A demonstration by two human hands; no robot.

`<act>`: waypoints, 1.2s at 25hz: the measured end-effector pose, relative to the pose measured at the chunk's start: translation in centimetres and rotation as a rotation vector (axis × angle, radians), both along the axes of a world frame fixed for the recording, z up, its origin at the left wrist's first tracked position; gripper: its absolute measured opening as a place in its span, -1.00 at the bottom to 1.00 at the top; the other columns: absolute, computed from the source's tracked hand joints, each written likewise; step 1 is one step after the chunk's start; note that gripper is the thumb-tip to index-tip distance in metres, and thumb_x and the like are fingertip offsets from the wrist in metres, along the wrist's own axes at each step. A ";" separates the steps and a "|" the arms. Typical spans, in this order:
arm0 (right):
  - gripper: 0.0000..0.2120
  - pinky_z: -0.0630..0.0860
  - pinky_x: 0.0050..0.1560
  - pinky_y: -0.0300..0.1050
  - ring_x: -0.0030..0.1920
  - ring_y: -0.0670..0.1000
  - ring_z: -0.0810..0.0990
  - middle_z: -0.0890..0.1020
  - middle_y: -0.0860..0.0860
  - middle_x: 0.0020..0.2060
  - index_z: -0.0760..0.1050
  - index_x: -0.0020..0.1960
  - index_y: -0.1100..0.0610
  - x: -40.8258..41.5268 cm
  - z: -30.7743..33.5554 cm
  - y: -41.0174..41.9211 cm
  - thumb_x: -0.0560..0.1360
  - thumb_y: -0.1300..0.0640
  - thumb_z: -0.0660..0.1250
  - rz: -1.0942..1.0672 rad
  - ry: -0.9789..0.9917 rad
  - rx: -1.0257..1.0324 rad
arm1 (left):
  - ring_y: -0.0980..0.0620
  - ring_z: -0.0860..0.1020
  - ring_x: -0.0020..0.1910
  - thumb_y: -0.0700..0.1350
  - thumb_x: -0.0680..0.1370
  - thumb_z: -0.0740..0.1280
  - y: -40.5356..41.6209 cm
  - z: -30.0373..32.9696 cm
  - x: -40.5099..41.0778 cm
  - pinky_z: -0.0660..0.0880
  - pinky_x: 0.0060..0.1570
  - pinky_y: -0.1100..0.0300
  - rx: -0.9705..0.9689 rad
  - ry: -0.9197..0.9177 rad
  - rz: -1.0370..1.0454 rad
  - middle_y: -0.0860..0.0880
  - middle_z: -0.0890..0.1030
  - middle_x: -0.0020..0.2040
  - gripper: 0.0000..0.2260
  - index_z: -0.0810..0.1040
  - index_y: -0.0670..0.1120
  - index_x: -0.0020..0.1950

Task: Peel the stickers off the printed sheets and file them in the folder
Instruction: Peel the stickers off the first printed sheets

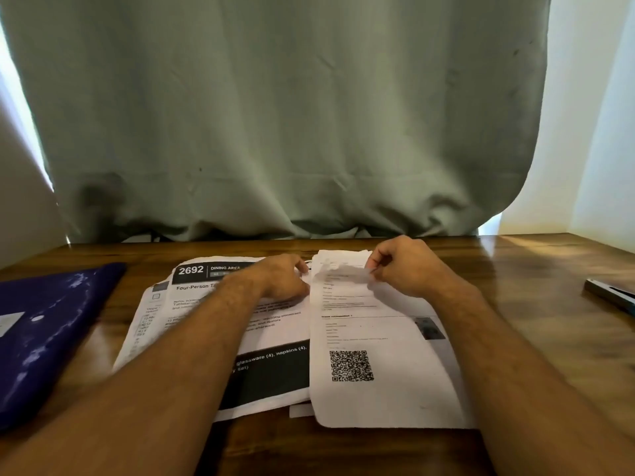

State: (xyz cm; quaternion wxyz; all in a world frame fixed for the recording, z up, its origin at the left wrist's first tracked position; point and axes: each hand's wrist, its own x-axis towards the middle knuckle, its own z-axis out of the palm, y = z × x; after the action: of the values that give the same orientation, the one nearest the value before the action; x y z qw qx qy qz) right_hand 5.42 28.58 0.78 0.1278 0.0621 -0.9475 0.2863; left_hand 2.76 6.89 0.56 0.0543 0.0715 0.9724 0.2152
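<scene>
**Both hands on the sheets, sticker half up**

Both hands are working at the far end of the QR-code sheet [374,369], which I'll use as the anchor. Right hand [409,269] sits over that sheet's far right corner, fingers curled and pinching a thin see-through sticker [347,274] that's lifted and blurry, stretched toward the left. Left hand [285,278] is just left of the sheet's far left edge, fingers bent down and pressing on paper; can't tell if it's actually gripping anything.

Under and to the left of the QR-code sheet lies the bigger "2692" dining sheet [206,280], overlapped along its right side, with more pages poking out beneath it. All of it sits on a wooden table [536,269].

Well to the left of the sheets is the blue folder [44,334], closed and flat, running off the frame edge. Bare wood on the right, until a dark pen-like thing [610,293] near the table's right edge. Behind the sheets, a grey-green curtain [275,115] hangs to the table's back edge.
</scene>
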 end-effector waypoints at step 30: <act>-0.78 0.52 -0.06 -0.25 -0.10 -0.06 0.59 0.67 -0.05 -0.14 0.69 -0.10 0.10 0.0 1.2 0.7 0.47 0.36 0.33 -0.004 0.113 0.127 | -0.12 0.71 -0.11 -0.14 0.51 0.48 2.4 -4.2 -4.5 0.66 -0.04 -0.09 0.972 0.129 0.343 -0.11 0.71 -0.01 -0.86 0.58 -0.14 -0.01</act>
State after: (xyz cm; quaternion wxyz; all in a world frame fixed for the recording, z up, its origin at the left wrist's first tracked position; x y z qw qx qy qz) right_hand 5.45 29.25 1.98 0.1773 0.0843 -0.9552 0.2214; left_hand -1.70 9.29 -3.61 -0.0813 -0.0586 0.7595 0.6428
